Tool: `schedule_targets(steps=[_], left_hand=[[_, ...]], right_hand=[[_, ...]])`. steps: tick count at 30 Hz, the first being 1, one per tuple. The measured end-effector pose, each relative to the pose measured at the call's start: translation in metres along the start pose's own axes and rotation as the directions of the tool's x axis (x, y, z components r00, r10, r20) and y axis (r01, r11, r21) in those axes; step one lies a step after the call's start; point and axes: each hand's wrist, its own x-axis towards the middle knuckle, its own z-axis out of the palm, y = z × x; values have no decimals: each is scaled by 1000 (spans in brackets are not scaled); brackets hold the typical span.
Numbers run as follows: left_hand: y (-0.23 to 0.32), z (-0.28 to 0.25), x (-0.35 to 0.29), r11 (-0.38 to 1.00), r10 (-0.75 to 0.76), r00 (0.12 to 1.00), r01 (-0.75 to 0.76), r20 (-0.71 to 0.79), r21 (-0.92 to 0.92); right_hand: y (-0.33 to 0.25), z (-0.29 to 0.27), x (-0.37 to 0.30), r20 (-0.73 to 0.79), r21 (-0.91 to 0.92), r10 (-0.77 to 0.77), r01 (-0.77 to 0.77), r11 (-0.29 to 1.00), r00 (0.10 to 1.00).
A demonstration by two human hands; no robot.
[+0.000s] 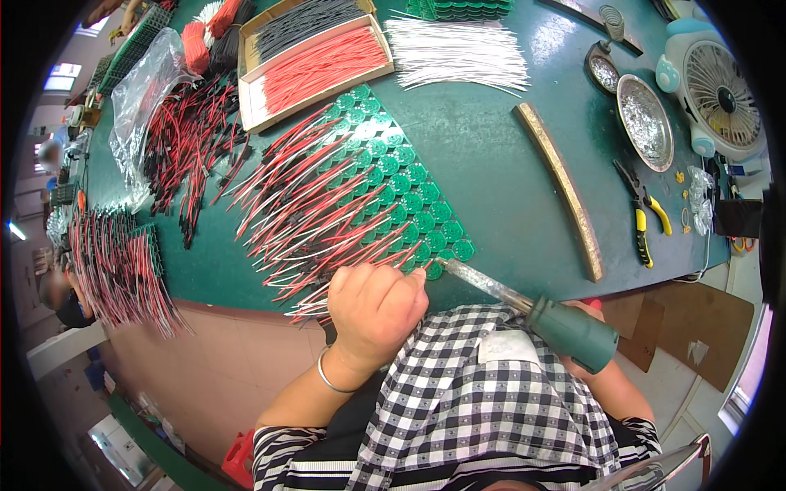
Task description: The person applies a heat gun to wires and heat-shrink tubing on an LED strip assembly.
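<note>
My left hand (377, 307) is closed at the near corner of a green sheet of round circuit boards (422, 192). Thumb and forefinger pinch a thin wire, whose red end (428, 263) shows just past the fingertips. Rows of red, white and black wires (307, 209) stand out from the sheet and lean to the left. In my right hand (580, 370) is a soldering iron (573, 331) with a green handle, which hides most of the fingers. Its metal tip points left and meets the sheet's near edge, close to my left fingertips.
Behind the sheet lie a cardboard box (255, 123) of red and black wires and a white wire bundle (458, 53). Wired boards (119, 262) stand at left. On the right are a curved bar (561, 192), a metal dish (645, 123), pliers (639, 213) and a fan (720, 98).
</note>
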Motion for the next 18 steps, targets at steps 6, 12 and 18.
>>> schedule_targets(steps=[6, 12, 18], left_hand=[[1, 1, 0, 1000, -6, 1000, 6, 4, -1], [1, 2, -1, 1000, -7, 1000, 7, -6, 0], [1, 2, 0, 1000, -8, 1000, 8, 0, 11]], right_hand=[[1, 0, -1, -6, -96, -50, 49, 994, 999], [12, 5, -6, -78, -215, -134, 115, 970, 988], [11, 11, -10, -258, 213, 119, -64, 975, 959]])
